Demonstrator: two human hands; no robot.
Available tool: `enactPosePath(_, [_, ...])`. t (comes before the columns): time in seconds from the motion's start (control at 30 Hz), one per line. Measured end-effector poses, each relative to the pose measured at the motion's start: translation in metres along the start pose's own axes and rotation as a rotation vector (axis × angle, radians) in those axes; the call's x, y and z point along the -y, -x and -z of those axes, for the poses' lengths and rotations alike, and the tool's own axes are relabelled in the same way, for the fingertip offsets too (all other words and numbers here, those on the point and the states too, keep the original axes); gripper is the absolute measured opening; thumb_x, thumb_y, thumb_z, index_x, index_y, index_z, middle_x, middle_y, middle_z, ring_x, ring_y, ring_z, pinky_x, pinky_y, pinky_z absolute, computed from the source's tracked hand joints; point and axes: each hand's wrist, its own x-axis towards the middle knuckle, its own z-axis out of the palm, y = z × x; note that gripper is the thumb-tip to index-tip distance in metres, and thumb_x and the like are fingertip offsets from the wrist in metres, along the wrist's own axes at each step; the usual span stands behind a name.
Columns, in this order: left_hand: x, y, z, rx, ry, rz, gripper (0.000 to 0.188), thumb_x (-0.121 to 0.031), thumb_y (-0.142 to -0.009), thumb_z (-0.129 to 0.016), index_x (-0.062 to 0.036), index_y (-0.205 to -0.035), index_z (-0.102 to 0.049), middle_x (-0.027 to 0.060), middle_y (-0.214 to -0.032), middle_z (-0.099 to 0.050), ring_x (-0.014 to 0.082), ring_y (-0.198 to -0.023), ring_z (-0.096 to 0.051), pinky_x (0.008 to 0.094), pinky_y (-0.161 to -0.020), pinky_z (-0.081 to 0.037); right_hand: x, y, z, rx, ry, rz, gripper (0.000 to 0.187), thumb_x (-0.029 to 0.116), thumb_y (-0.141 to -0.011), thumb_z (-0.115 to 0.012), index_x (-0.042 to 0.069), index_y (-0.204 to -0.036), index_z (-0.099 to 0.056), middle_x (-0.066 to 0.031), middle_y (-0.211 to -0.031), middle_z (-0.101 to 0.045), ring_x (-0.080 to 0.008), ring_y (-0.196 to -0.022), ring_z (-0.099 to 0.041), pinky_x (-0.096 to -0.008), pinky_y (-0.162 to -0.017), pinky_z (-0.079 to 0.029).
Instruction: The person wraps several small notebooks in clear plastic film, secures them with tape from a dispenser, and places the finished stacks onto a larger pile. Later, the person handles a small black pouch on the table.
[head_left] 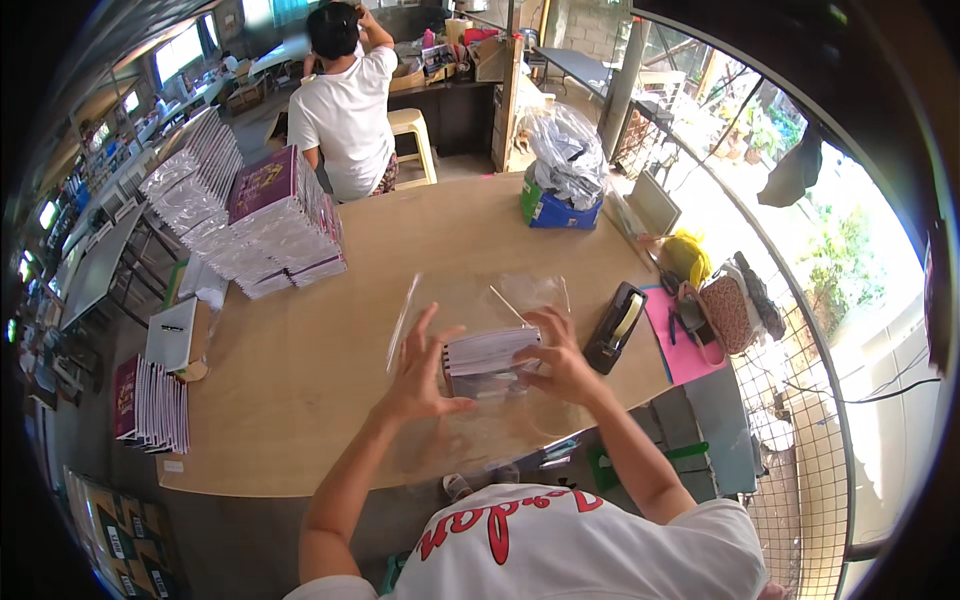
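A small stack of notebooks (490, 351), with white page edges and dark binding marks at its left end, lies on a clear plastic sheet (440, 440) in front of me. My left hand (420, 372) is beside the stack's left end, its fingers spread and thumb stretched out. My right hand (558, 356) is at the other end with fingers apart, the fingertips reaching over the stack's edge. Whether they press on it, I cannot tell. A thin pale stick (508, 305) slants across the plastic just beyond the stack.
Wrapped purple-covered books (285, 225) are piled at the far left; more books (150, 405) stand at the left edge. Right of my hands are a black tape dispenser (616, 328) and pink sheet (688, 335). A blue-green box (560, 208) holds plastic. A seated person (345, 130) faces away.
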Motion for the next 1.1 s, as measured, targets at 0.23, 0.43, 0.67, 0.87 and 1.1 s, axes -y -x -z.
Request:
enactPosePath(0.23, [0.011,-0.026,-0.008,-0.303,0.314,-0.012,0.081,-0.042,-0.061,-0.092,-0.0141,-0.128,-0.055,0.0189,-0.155,-0.026,0.0406,-0.145,-0.023,0.0609,-0.115,-0.021,-0.001,-0.004,0.026,-0.387,-0.788,-0.067,0.052,0.020,-0.071,-0.086,0.004,-0.116,-0.064,-0.0156,-0.139,-0.041,-0.0323,-0.134,-0.040,-0.0501,-0.113,-0.033])
enactPosePath(0.43, [-0.003,-0.002,-0.021,-0.188,-0.223,0.081,0.037,-0.027,-0.072,-0.086,-0.0082,-0.095,-0.065,0.0156,-0.127,-0.057,0.0363,-0.133,-0.044,0.0493,-0.111,-0.033,0.001,0.020,-0.040,-0.099,-0.149,-0.115,0.071,0.019,-0.059,-0.092,0.006,-0.120,-0.058,-0.0218,-0.147,-0.036,-0.0380,-0.138,-0.036,-0.0494,-0.114,-0.030])
enactPosePath(0.67, [0.022,-0.024,-0.048,-0.183,0.171,0.372,0.028,-0.008,-0.070,-0.084,-0.0032,-0.071,-0.057,0.0102,-0.080,-0.069,0.0283,-0.079,-0.069,0.0372,-0.070,-0.054,-0.034,-0.008,-0.076,-0.238,-0.464,-0.315,0.030,0.003,-0.062,-0.086,0.003,-0.083,-0.065,-0.0196,-0.133,-0.048,-0.0345,-0.120,-0.052,-0.0436,-0.095,-0.049])
enactPosePath(0.87, [0.012,-0.018,-0.067,-0.389,0.052,0.380,0.029,0.004,-0.068,-0.081,-0.0010,-0.070,-0.053,0.0112,-0.079,-0.067,0.0241,-0.071,-0.068,0.0343,-0.064,-0.053,-0.031,-0.010,-0.079,-0.305,-0.389,-0.289,0.031,-0.001,-0.061,-0.086,0.003,-0.085,-0.067,-0.0155,-0.119,-0.053,-0.0207,-0.091,-0.060,-0.0331,-0.075,-0.052])
enactPosePath(1.1, [0.048,-0.024,-0.063,-0.388,0.878,0.804,0.025,0.009,-0.070,-0.077,0.0048,-0.093,-0.068,0.0108,-0.089,-0.070,0.0137,-0.075,-0.067,0.0280,-0.065,-0.054,-0.071,-0.063,-0.065,0.232,-1.060,-0.917,0.046,-0.003,-0.061,-0.084,-0.006,-0.103,-0.067,-0.0084,-0.115,-0.059,-0.0179,-0.094,-0.062,-0.0333,-0.069,-0.055])
